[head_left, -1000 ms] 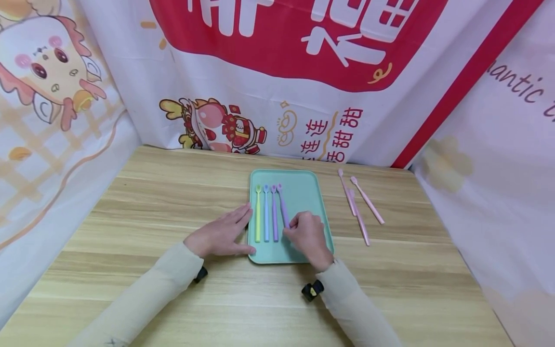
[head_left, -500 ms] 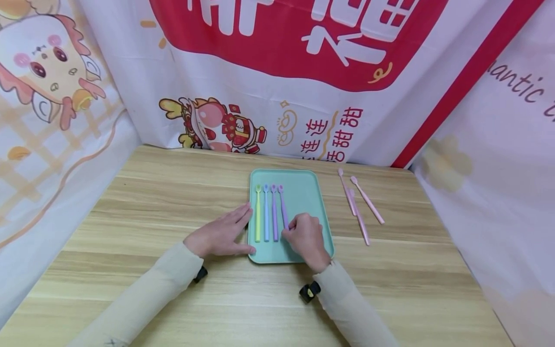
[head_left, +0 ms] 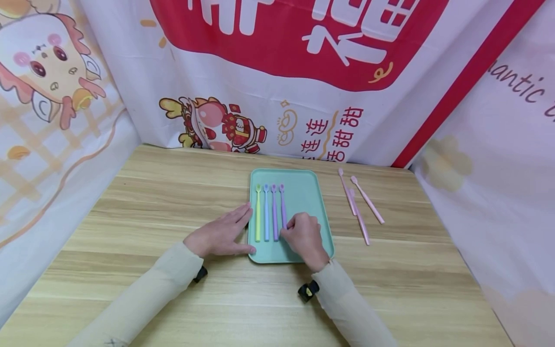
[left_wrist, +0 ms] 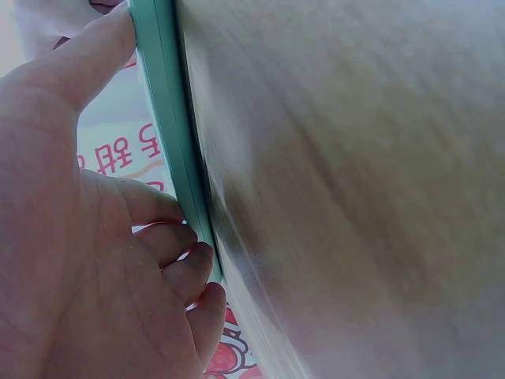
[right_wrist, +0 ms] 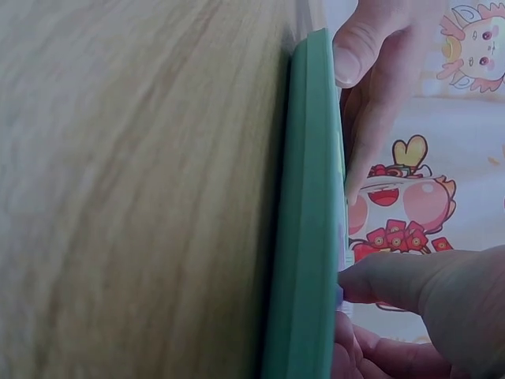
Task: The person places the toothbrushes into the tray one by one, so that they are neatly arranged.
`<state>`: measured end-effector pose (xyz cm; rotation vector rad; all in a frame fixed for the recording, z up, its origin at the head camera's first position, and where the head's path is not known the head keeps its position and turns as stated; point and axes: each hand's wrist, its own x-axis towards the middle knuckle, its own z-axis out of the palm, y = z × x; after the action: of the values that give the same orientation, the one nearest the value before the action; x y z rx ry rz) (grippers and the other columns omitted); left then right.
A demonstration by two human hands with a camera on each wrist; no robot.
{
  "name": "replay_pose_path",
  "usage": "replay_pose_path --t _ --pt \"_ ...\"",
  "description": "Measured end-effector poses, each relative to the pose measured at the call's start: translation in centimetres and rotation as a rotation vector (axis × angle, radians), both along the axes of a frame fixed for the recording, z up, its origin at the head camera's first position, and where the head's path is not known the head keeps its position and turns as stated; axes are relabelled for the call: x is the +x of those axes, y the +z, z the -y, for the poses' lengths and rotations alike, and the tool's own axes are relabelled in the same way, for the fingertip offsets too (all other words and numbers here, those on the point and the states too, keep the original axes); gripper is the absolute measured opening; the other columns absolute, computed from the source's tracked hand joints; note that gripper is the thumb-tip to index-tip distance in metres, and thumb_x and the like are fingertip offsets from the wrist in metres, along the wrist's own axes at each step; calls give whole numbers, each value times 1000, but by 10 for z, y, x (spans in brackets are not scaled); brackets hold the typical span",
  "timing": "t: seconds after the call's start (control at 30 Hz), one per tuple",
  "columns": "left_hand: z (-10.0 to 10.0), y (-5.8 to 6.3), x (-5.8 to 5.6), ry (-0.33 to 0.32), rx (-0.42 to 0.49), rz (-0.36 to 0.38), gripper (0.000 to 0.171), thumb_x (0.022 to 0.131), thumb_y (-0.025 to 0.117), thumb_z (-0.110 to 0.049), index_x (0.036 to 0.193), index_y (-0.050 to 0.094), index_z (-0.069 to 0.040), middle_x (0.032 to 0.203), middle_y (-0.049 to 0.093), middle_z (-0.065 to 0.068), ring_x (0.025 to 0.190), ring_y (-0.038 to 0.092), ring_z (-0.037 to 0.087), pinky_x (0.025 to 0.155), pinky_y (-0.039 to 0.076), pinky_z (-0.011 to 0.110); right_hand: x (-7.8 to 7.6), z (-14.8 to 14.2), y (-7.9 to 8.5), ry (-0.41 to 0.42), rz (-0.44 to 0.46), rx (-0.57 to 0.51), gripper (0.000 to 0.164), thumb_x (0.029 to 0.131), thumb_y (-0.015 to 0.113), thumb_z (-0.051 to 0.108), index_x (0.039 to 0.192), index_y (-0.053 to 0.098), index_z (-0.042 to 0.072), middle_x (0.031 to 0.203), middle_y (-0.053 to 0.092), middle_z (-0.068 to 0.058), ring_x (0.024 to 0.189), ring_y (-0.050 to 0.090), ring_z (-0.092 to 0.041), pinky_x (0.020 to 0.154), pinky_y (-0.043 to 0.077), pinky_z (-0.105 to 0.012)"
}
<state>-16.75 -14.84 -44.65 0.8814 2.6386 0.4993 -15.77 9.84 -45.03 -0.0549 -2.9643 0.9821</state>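
Note:
A mint-green tray [head_left: 303, 193] lies on the table with a yellow toothbrush [head_left: 257, 217], a blue toothbrush [head_left: 266, 217] and a purple toothbrush [head_left: 274, 217] side by side along its left part. Just right of these lies another purple toothbrush [head_left: 283, 207], and my right hand [head_left: 305, 236] pinches the end of its handle. My left hand [head_left: 223, 233] rests against the tray's left edge, fingers and thumb spread. In the left wrist view, the fingertips and thumb of the left hand [left_wrist: 102, 213] touch the tray's rim [left_wrist: 177, 142].
To the tray's right, several pink toothbrushes lie loosely: one pink toothbrush [head_left: 367, 200] sits apart at a slant, while another pink toothbrush [head_left: 361, 224] touches or overlaps its neighbour. Printed cloth [head_left: 277, 62] hangs behind the wooden table [head_left: 173, 193] and at both sides.
The right hand has shifted slightly left, and the purple toothbrush it pinches has swung from a slant to nearly parallel with the others. The left hand stays in place.

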Motion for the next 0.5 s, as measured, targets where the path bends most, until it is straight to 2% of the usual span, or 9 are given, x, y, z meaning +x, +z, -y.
replay_pose_path --t 0.5 --pt "-1 0 -1 1 -7 2 109 97 66 -63 167 15 3 178 7 21 166 13 38 134 20 57 1 2 1 -6 44 2 12 86 85 14 78 77 10 73 71 -1 64 64 -13 60 52 -25"
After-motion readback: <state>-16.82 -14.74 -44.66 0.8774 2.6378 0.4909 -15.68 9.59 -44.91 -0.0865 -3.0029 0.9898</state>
